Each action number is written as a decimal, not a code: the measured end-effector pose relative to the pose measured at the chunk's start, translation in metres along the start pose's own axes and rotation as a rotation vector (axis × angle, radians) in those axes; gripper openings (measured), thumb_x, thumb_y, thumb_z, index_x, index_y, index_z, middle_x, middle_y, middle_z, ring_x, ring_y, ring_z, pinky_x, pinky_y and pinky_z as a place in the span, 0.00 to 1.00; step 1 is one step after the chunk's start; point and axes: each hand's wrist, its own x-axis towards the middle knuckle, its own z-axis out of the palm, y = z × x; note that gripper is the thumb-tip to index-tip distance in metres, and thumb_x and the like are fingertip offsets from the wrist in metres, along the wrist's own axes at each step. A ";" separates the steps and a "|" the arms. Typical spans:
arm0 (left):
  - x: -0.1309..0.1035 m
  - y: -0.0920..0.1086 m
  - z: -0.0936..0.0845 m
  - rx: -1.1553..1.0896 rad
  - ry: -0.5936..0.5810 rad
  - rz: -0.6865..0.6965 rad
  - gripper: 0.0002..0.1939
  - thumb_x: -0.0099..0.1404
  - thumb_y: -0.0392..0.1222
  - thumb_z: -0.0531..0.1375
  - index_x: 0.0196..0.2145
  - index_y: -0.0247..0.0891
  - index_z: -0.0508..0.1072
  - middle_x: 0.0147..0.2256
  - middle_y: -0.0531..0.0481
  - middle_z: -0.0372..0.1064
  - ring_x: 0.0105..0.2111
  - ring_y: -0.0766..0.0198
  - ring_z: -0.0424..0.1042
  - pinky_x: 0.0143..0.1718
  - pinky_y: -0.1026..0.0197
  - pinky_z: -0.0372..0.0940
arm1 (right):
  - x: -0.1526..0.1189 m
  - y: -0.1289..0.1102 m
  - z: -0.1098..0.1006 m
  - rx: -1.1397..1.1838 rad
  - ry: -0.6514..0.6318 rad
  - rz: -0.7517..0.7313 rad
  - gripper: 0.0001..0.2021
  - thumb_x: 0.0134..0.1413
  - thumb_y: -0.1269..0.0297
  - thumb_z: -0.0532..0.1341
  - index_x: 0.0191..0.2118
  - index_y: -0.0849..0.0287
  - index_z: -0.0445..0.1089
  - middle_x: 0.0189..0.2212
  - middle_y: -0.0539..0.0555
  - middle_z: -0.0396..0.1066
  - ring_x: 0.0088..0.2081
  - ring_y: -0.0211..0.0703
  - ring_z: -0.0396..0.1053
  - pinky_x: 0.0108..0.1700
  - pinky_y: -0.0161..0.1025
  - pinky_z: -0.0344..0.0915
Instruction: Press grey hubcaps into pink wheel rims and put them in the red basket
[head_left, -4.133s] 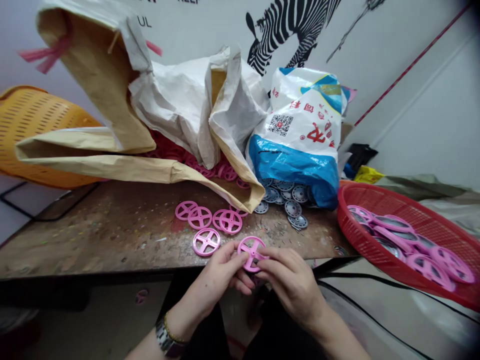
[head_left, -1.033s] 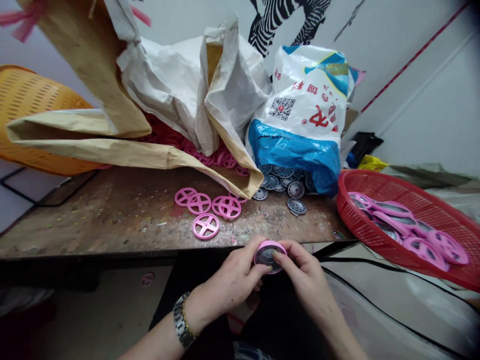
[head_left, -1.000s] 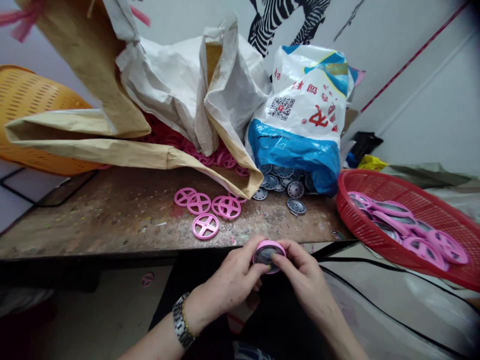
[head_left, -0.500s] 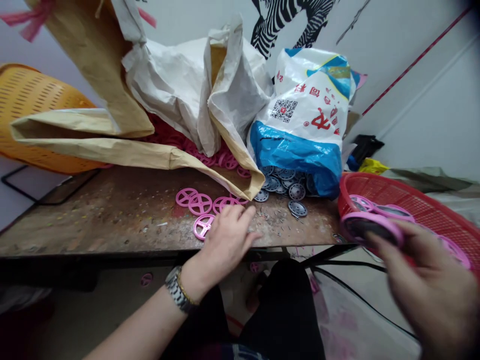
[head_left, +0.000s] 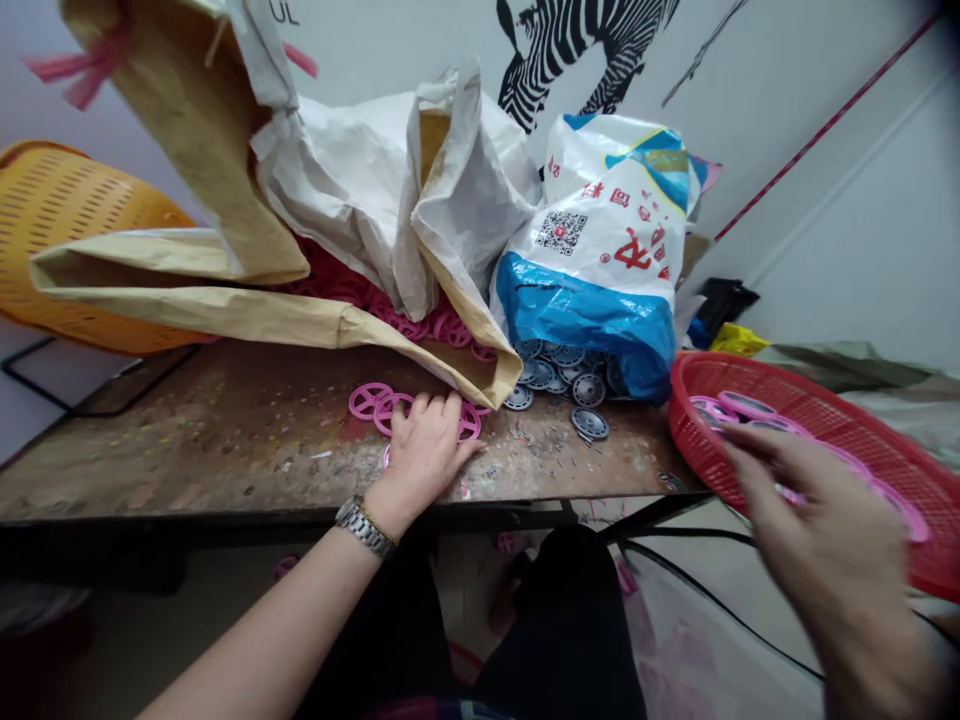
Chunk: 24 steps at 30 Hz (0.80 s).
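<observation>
My left hand (head_left: 420,450) rests on several pink four-spoked plastic wheels (head_left: 370,401) lying on the worn wooden table (head_left: 247,430). Its fingers are bent a little over the wheels and its thumb is apart. What lies under the fingertips is partly hidden. Over the near rim of a red basket (head_left: 694,440), my right hand (head_left: 817,530) has its fingers stretched out, thumb apart, and shows nothing in its grasp. Inside the basket lie several pink-rimmed wheels with grey centres (head_left: 748,405). A grey disc (head_left: 590,422) sits on the table between the hands.
Grey discs (head_left: 589,389) spill from a blue and white bag (head_left: 592,300). An open paper-lined sack (head_left: 285,318) holds more pink wheels. Tiny metal pins (head_left: 556,462) are scattered near the front edge. An orange basket (head_left: 75,210) leans at the left.
My right hand has let go of the pink-rimmed wheel at the red basket. My left hand has shifted slightly left and farther over the loose pink wheels. The view has turned slightly.
</observation>
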 end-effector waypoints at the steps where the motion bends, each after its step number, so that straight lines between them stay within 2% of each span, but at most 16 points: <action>1: 0.001 -0.001 0.001 -0.007 0.003 0.010 0.24 0.65 0.54 0.64 0.51 0.34 0.67 0.46 0.39 0.71 0.50 0.45 0.65 0.49 0.44 0.60 | 0.000 -0.010 0.013 0.028 -0.046 -0.019 0.17 0.64 0.51 0.56 0.45 0.55 0.75 0.42 0.58 0.77 0.43 0.54 0.74 0.46 0.49 0.68; 3: 0.001 -0.003 0.001 -0.014 0.022 0.030 0.21 0.65 0.51 0.64 0.49 0.34 0.68 0.45 0.40 0.71 0.50 0.45 0.66 0.50 0.44 0.60 | 0.003 -0.018 0.039 0.049 -0.156 -0.031 0.17 0.65 0.52 0.55 0.44 0.56 0.75 0.42 0.57 0.78 0.44 0.52 0.75 0.48 0.48 0.68; 6: -0.003 -0.004 0.000 -0.030 0.063 0.061 0.21 0.65 0.48 0.64 0.51 0.35 0.69 0.44 0.41 0.71 0.48 0.46 0.66 0.51 0.44 0.60 | 0.011 -0.010 0.076 -0.057 -0.292 0.020 0.18 0.65 0.54 0.54 0.47 0.60 0.75 0.45 0.61 0.77 0.47 0.55 0.74 0.51 0.49 0.67; 10: -0.014 -0.003 -0.004 -0.152 0.153 0.132 0.23 0.65 0.47 0.64 0.54 0.33 0.68 0.48 0.38 0.72 0.50 0.46 0.67 0.51 0.45 0.62 | 0.021 -0.001 0.104 -0.208 -0.421 0.029 0.19 0.65 0.53 0.57 0.50 0.61 0.75 0.48 0.63 0.75 0.49 0.58 0.71 0.49 0.49 0.67; 16: -0.035 0.004 -0.008 -0.448 0.257 0.237 0.24 0.64 0.44 0.65 0.53 0.29 0.67 0.49 0.35 0.71 0.49 0.47 0.68 0.51 0.44 0.66 | 0.021 -0.017 0.112 -0.373 -0.494 -0.035 0.18 0.65 0.52 0.58 0.47 0.61 0.76 0.45 0.65 0.76 0.48 0.58 0.70 0.42 0.47 0.66; 19: -0.042 0.009 -0.007 -0.543 0.229 0.246 0.24 0.64 0.43 0.65 0.53 0.30 0.67 0.48 0.35 0.71 0.49 0.47 0.70 0.50 0.45 0.68 | 0.020 -0.020 0.114 -0.414 -0.480 -0.045 0.16 0.66 0.57 0.56 0.45 0.60 0.77 0.42 0.64 0.77 0.44 0.57 0.71 0.38 0.45 0.63; 24: -0.046 0.012 -0.005 -0.626 0.177 0.244 0.25 0.63 0.44 0.65 0.54 0.30 0.66 0.50 0.34 0.72 0.51 0.48 0.71 0.52 0.45 0.69 | 0.023 -0.013 0.108 -0.403 -0.419 -0.008 0.16 0.66 0.65 0.51 0.45 0.61 0.76 0.39 0.63 0.78 0.40 0.53 0.73 0.36 0.42 0.60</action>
